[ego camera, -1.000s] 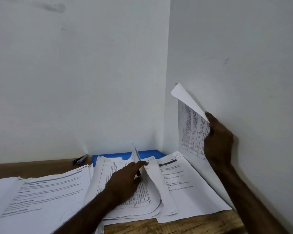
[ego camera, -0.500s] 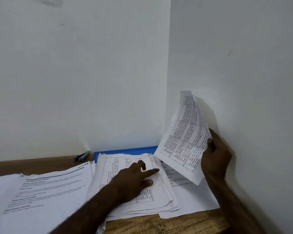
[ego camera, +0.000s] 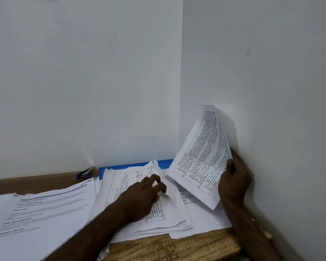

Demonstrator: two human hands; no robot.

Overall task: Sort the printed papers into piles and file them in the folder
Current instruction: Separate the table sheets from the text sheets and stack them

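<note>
My right hand [ego camera: 233, 181] grips a printed sheet with a table [ego camera: 201, 157], held tilted up near the right wall. My left hand [ego camera: 145, 194] rests on the middle pile of table-printed papers [ego camera: 132, 178], fingers curled at the top sheet's right edge, which lifts a little. Another pile of text pages [ego camera: 41, 213] lies at the left. A single sheet [ego camera: 201, 217] lies flat under the raised one. The blue folder [ego camera: 132, 164] sits behind the piles against the wall, mostly covered.
A wooden table [ego camera: 177, 245] stands in a wall corner; its front edge shows at the bottom. Two pens [ego camera: 86, 173] lie near the back wall, left of the folder. The right wall runs close beside my right arm.
My right hand lowered the raised sheet and turned its printed face toward me. My left hand let the middle pile's lifted sheet fall, then curled its fingers at the top sheet's edge.
</note>
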